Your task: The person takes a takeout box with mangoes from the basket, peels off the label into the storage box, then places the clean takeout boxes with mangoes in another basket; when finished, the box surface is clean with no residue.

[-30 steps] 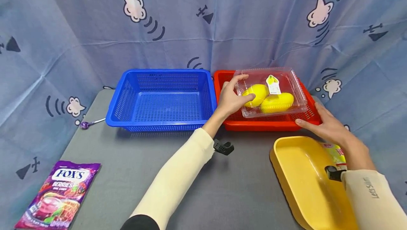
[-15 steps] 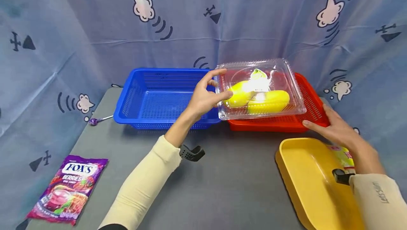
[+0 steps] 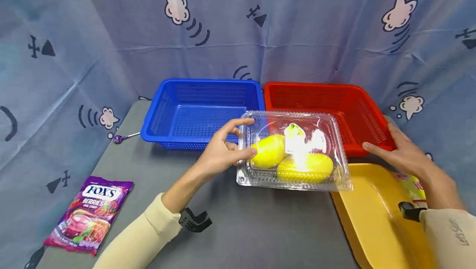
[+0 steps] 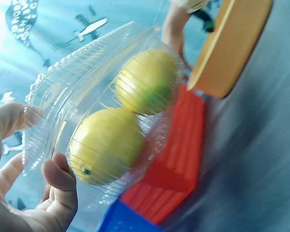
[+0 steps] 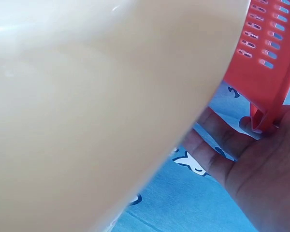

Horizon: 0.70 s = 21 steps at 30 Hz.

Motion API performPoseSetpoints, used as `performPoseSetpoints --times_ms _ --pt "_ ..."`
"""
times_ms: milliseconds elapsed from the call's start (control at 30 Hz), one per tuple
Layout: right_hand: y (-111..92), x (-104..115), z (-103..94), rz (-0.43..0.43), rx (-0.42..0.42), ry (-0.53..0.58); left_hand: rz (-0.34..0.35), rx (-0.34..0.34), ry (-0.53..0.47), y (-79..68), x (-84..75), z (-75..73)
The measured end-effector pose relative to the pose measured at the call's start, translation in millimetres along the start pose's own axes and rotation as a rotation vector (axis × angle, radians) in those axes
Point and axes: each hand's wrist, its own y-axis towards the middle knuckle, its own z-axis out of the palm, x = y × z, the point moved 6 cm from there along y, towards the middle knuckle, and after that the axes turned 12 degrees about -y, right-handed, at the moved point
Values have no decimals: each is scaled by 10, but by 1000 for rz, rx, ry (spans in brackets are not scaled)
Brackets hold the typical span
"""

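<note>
My left hand (image 3: pixel 219 151) pinches the left edge of a clear plastic clamshell box (image 3: pixel 342 182), thumb on the lid side. Two yellow fruits (image 3: pixel 269 151) lie inside it behind a small white label (image 3: pixel 295 139) with a fruit picture. The left wrist view shows the box tilted, with both fruits (image 4: pixel 106 145) against its ribbed wall. In the head view the box hangs in front of the baskets, overlapping the red basket (image 3: pixel 312 84). At that basket's front right corner my right hand (image 3: pixel 412 155) grips the rim, thumb at the front and fingers round the side.
A blue basket (image 3: pixel 212 81) stands left of the red one. A deep yellow tray (image 3: pixel 357 207) sits at the right, with a yellow packet (image 3: pixel 414 186) partly behind my right wrist. A purple candy bag (image 3: pixel 89 215) and a lollipop (image 3: pixel 118 139) lie at the left.
My left hand has lifted the box from the red basket and brought it left and toward me. My right hand stays at the basket corner; the head view has shifted a little.
</note>
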Motion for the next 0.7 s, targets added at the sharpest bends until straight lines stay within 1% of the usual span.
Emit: performPoseSetpoints --times_ms 100,200,333,467,600,700 --pt "11 6 3 -22 -25 22 -12 36 -22 -144 73 78" --pt "27 15 2 -49 -58 33 -13 81 -22 -279 146 145" --pt "42 3 9 -56 -64 25 -22 126 -10 -427 283 177" --pt "51 -20 -1 -51 -51 18 -50 137 8 -523 472 151" --pt "57 -37 3 -36 -39 7 -106 137 11 -581 673 127" --pt "52 -53 19 -19 -21 3 -150 121 2 -607 774 118"
